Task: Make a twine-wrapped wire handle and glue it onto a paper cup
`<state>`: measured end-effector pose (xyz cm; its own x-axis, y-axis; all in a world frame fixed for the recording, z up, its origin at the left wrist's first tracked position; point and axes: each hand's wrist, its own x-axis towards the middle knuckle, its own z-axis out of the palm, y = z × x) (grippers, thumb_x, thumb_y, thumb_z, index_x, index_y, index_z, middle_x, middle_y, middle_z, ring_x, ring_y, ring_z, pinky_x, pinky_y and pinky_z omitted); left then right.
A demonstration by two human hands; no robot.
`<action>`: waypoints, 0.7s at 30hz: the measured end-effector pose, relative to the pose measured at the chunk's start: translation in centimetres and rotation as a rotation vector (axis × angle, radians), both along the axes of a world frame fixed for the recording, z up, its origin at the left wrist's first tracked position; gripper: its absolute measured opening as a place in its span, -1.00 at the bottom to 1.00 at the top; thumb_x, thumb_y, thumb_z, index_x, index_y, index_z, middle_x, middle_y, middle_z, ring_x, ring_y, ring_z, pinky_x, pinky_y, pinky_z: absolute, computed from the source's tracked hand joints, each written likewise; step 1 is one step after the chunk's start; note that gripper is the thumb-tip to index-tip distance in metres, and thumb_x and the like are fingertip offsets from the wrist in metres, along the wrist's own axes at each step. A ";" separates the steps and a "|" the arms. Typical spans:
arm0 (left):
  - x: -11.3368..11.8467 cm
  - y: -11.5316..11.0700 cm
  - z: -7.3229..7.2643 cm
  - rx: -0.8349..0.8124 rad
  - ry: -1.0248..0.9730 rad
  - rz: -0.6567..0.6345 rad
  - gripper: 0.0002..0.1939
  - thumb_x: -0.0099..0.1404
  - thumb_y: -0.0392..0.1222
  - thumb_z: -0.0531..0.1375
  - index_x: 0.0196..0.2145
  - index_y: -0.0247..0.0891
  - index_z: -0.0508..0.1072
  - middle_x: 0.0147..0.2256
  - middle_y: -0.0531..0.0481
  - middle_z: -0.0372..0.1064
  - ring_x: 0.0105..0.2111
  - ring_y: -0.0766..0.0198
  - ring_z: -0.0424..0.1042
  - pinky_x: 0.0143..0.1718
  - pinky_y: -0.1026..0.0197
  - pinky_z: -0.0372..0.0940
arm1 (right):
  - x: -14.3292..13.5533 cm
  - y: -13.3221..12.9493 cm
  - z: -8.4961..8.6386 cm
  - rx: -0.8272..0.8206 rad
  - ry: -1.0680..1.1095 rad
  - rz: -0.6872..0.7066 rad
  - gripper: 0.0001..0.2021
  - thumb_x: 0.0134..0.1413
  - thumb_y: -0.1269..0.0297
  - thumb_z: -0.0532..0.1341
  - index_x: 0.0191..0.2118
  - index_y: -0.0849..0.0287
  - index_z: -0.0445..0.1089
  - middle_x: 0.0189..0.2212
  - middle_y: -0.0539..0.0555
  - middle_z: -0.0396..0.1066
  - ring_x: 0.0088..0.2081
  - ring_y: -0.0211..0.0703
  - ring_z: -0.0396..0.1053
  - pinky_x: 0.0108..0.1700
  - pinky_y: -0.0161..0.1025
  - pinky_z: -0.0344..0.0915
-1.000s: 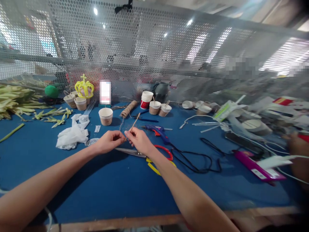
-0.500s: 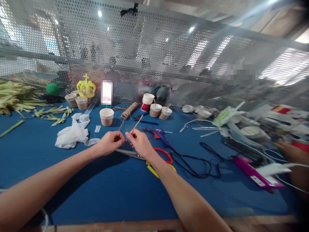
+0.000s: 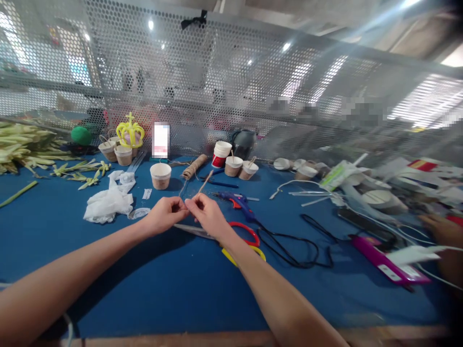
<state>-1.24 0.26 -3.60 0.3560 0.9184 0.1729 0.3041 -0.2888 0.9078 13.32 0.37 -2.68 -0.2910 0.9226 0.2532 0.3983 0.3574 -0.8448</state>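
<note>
My left hand (image 3: 165, 214) is closed in a pinch on a thin strand of twine (image 3: 183, 188), which runs back toward a brown twine roll (image 3: 195, 166). Fingertips of both hands meet above the table. In my right hand (image 3: 210, 218) is a slim light-brown stick (image 3: 206, 181), its upper end slanting up and away. The lower end is hidden by my fingers. Beneath my right wrist lie scissors (image 3: 246, 235) with red and yellow handles, blades pointing left. A blue hot glue gun (image 3: 238, 204) rests just right of that hand.
Behind the hands stand a paper cup (image 3: 160, 176), more cups (image 3: 233, 166) with sticks, and pliers (image 3: 220, 183). Crumpled white plastic (image 3: 108, 202) lies left. At right are a purple power strip (image 3: 387, 260), black cable (image 3: 296, 262) and another person's hand (image 3: 439, 229). A perforated metal screen (image 3: 224, 72) closes the back.
My right thumb and fingers have shifted slightly left, closer to my left fingertips. The stick's tip has moved a little left and stays in the hand. The view has shifted slightly.
</note>
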 end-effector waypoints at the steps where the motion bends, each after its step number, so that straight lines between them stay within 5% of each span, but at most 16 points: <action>1: 0.0 0.0 0.1 -0.010 -0.010 -0.011 -0.78 0.05 -0.12 0.10 -0.60 -0.31 0.20 -0.64 0.15 0.08 -0.62 0.46 0.02 -0.61 0.36 -0.05 | 0.0 0.0 0.1 -0.024 0.035 0.041 -0.77 0.00 0.11 0.06 -0.49 0.17 0.17 -0.60 -0.06 0.21 -0.61 -0.35 0.16 -0.57 -0.37 0.14; 21: 0.0 0.2 -0.5 0.000 0.036 0.054 -0.83 0.01 -0.19 0.13 -0.59 -0.32 0.22 -0.66 0.17 0.08 -0.63 0.47 0.03 -0.62 0.38 -0.04 | 0.1 0.2 -0.2 0.033 -0.085 -0.097 -0.76 0.00 0.16 0.09 -0.56 0.18 0.19 -0.70 -0.07 0.19 -0.63 -0.33 0.12 -0.56 -0.36 0.06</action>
